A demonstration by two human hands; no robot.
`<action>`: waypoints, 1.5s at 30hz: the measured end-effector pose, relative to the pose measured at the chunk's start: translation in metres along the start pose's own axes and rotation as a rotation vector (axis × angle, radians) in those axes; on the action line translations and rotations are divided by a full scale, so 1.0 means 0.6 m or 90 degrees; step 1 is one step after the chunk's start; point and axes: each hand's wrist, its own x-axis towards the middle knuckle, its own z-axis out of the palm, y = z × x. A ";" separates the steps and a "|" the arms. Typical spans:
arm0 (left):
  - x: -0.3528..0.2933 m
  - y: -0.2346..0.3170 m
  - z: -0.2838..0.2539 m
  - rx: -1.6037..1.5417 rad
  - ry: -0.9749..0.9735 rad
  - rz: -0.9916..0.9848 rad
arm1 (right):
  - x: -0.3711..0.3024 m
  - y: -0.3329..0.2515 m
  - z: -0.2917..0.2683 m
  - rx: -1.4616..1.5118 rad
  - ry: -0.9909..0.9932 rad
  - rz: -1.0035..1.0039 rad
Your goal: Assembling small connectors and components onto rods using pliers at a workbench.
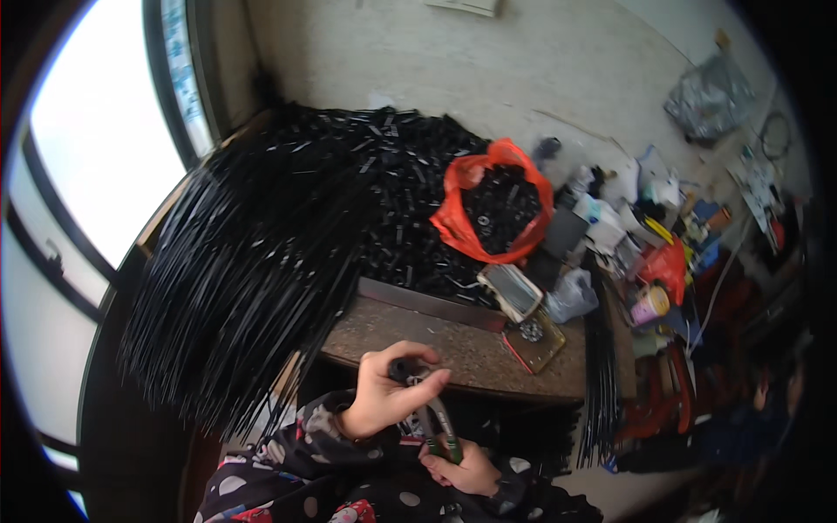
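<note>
My left hand [380,397] is curled near the front edge of the worktable, thumb and fingers closed around a small black cylindrical piece [399,370] with a dark end. Lower and to the right, my right hand [471,472] grips the green handles of a pair of pliers [444,429]. The pliers point up toward the black piece, and their jaws are partly hidden behind my left thumb. Whether the jaws bite on the piece, I cannot tell.
Long black strips [244,279] spill over the table's left side beside a heap of small black pieces [392,183]. A red plastic bag [449,231] holds more. A phone-like device [514,292] and a shallow tray [545,353] lie at right, near more hanging strips [599,383].
</note>
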 end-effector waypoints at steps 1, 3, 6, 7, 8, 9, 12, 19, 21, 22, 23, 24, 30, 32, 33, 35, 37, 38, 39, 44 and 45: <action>0.000 -0.004 0.008 0.009 0.022 -0.013 | 0.005 0.010 -0.005 0.044 -0.009 0.001; -0.002 -0.023 0.006 0.024 0.026 -0.037 | 0.013 0.003 -0.016 0.025 0.046 -0.004; 0.004 -0.018 0.000 -0.046 -0.009 -0.017 | 0.049 -0.023 -0.095 -0.304 0.351 -0.178; 0.005 -0.022 -0.003 -0.046 -0.014 -0.019 | 0.072 -0.020 -0.156 -0.399 0.463 -0.272; 0.008 -0.030 -0.005 -0.051 -0.036 -0.009 | 0.081 -0.044 -0.205 -0.559 0.585 -0.234; 0.010 -0.032 -0.002 -0.057 -0.058 0.005 | 0.083 -0.051 -0.258 -0.658 0.639 -0.336; 0.014 -0.032 0.009 -0.035 -0.083 0.002 | 0.100 -0.050 -0.346 -0.792 0.677 -0.310; 0.025 -0.029 0.013 -0.041 -0.096 0.000 | 0.123 -0.052 -0.369 -0.936 0.543 -0.261; 0.025 -0.027 0.014 -0.053 -0.097 -0.003 | 0.118 -0.054 -0.370 -0.929 0.551 -0.249; 0.024 -0.028 0.014 -0.045 -0.107 0.000 | 0.115 -0.051 -0.375 -0.890 0.588 -0.265; 0.022 -0.028 0.012 -0.034 -0.112 0.000 | 0.117 -0.051 -0.376 -0.848 0.617 -0.282; 0.022 -0.024 0.009 -0.019 -0.130 -0.010 | 0.116 -0.052 -0.375 -0.816 0.652 -0.297; 0.019 -0.016 0.044 0.037 -0.211 0.018 | 0.082 -0.112 -0.151 0.112 0.350 -0.405; 0.016 -0.012 0.059 0.020 -0.148 0.058 | 0.064 -0.117 -0.062 0.209 0.312 -0.426; 0.013 -0.004 0.069 -0.008 -0.107 0.100 | 0.055 -0.113 -0.035 0.203 0.327 -0.455; 0.003 0.010 0.065 0.001 -0.114 0.076 | 0.040 -0.116 0.008 0.194 0.316 -0.481; -0.005 0.011 0.058 -0.011 -0.116 0.070 | 0.039 -0.115 0.023 0.176 0.309 -0.482; -0.010 0.011 0.055 -0.010 -0.114 0.069 | 0.038 -0.116 0.029 0.165 0.302 -0.489; -0.016 0.011 0.051 -0.011 -0.107 0.075 | 0.038 -0.115 0.034 0.155 0.295 -0.497; -0.031 0.021 0.038 0.000 -0.106 0.087 | 0.029 -0.111 0.044 0.132 0.253 -0.534; -0.034 0.023 0.038 0.035 -0.091 0.081 | 0.028 -0.112 0.047 0.077 0.277 -0.555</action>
